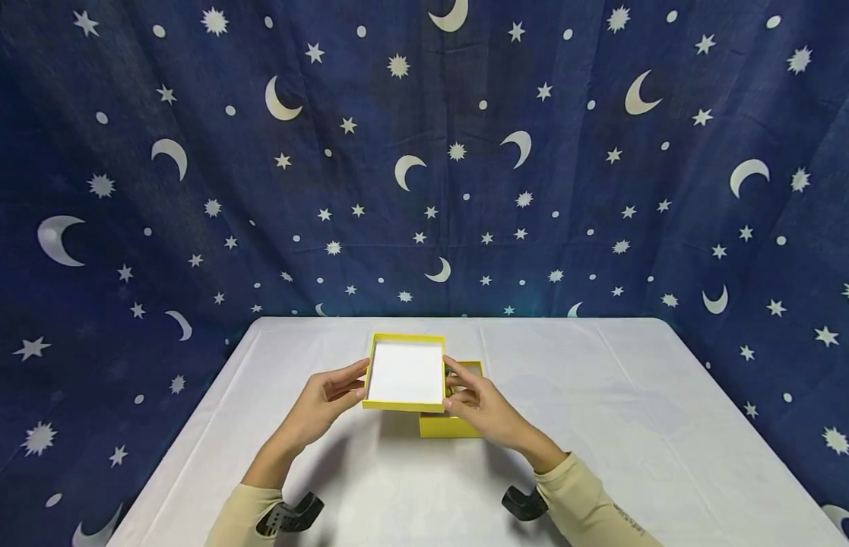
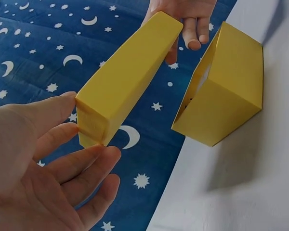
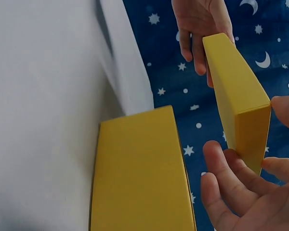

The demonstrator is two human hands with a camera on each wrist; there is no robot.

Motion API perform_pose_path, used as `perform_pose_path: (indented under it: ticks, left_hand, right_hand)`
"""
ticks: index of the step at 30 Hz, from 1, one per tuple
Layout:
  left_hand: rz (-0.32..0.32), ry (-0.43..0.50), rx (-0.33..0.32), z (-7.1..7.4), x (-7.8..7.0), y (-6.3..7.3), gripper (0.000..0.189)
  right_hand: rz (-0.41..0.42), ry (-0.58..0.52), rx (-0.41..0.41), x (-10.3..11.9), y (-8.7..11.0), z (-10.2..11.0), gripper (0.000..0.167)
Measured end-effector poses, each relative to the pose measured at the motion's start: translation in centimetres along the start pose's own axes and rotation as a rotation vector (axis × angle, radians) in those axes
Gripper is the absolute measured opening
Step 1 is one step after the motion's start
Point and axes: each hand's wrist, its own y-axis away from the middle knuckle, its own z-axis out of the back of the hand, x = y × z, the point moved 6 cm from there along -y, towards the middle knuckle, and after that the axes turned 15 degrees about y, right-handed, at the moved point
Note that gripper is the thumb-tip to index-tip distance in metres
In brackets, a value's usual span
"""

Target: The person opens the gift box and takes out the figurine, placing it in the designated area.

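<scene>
A shallow yellow box lid (image 1: 405, 371) with a white inside is held up above the table, its open side facing the head camera. My left hand (image 1: 319, 406) pinches its left edge between thumb and fingers. At the opposite edge, my right hand (image 1: 491, 410) grips the lid the same way. Lower and slightly to the right stands a yellow box (image 1: 451, 427), open at the top and partly covered by the lid and right hand. Something dark shows inside the box, too hidden to identify. Both wrist views show the lid (image 2: 130, 62) apart from the box (image 3: 142, 168).
The table (image 1: 602, 433) has a white cloth. Behind it hangs a dark blue curtain (image 1: 369, 190) with moons and stars. A black wrist device (image 1: 294, 514) is on the left forearm and another (image 1: 524, 504) on the right.
</scene>
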Motion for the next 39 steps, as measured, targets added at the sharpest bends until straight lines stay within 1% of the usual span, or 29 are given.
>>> perform_pose_path:
  ticks: [6,11,16,23,32,39]
  left_hand:
    - [0.000,-0.003,-0.014,0.9,0.1,0.8,0.055]
    - [0.009,0.012,-0.018,1.9,0.1,1.6,0.055]
    - [0.001,0.019,-0.014,2.9,0.2,2.6,0.055]
    - [-0.007,0.029,0.003,4.2,0.2,3.4,0.054]
    - [0.019,0.027,-0.003,5.9,0.4,4.8,0.054]
    - [-0.012,0.020,-0.003,7.2,0.8,5.9,0.052]
  right_hand:
    - [-0.030,-0.011,-0.001,0.4,-0.5,-1.0,0.072]
    - [-0.023,0.004,0.002,0.8,-0.9,-1.9,0.071]
    - [-0.031,0.011,0.015,1.2,-1.2,-3.0,0.070]
    - [-0.053,-0.027,0.031,1.6,-1.7,-4.5,0.070]
    - [-0.085,-0.072,0.031,2.5,-2.2,-6.3,0.072]
    - [-0.103,-0.078,0.063,3.1,-2.5,-8.0,0.073]
